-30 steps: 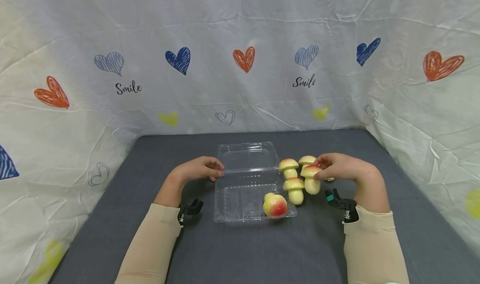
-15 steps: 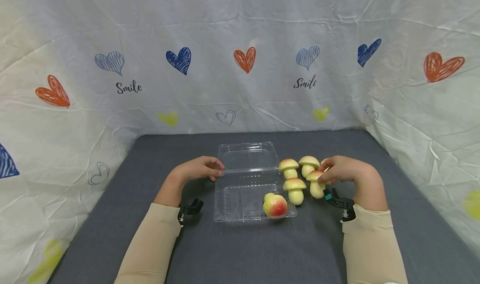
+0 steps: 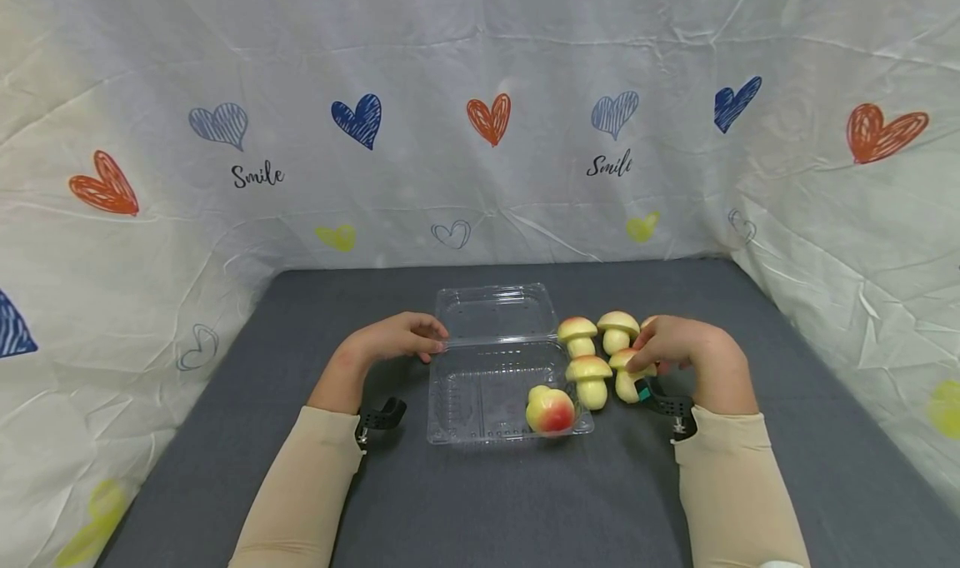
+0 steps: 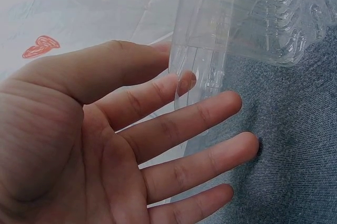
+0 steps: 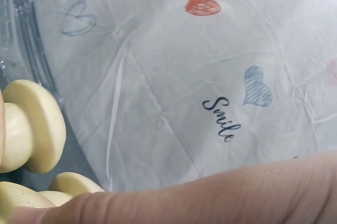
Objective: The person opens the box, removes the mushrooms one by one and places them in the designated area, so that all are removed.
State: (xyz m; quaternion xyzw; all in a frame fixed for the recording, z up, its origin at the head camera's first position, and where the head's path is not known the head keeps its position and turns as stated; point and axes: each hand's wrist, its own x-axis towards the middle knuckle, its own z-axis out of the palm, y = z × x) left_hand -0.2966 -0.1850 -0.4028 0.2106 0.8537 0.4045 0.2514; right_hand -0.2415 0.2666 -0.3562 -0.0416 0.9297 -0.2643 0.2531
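Note:
My left hand (image 3: 393,336) pinches the left edge of an open clear plastic clamshell box (image 3: 457,393) near its hinge. In the left wrist view, thumb and index finger meet at the box's edge (image 4: 202,71), the other fingers spread apart. With my right hand (image 3: 681,343) I hold a pale yellow toy mushroom (image 3: 624,380) low over the table, its far side hidden by my fingers. The right wrist view shows my thumb (image 5: 158,203) along the bottom, beside mushrooms. A yellow, red-blushed mushroom (image 3: 552,414) lies in the box's right front corner, cap facing me.
Several more toy mushrooms are grouped right of the box, including a near one (image 3: 590,381), a back one (image 3: 577,335) and another (image 3: 618,328). One more is partly covered by my right hand. A white curtain (image 3: 420,160) with printed hearts surrounds the grey table (image 3: 450,501).
The right hand and its mushroom have come down and slightly toward me, from over the back mushroom to beside the near one. The left hand and the box have stayed put.

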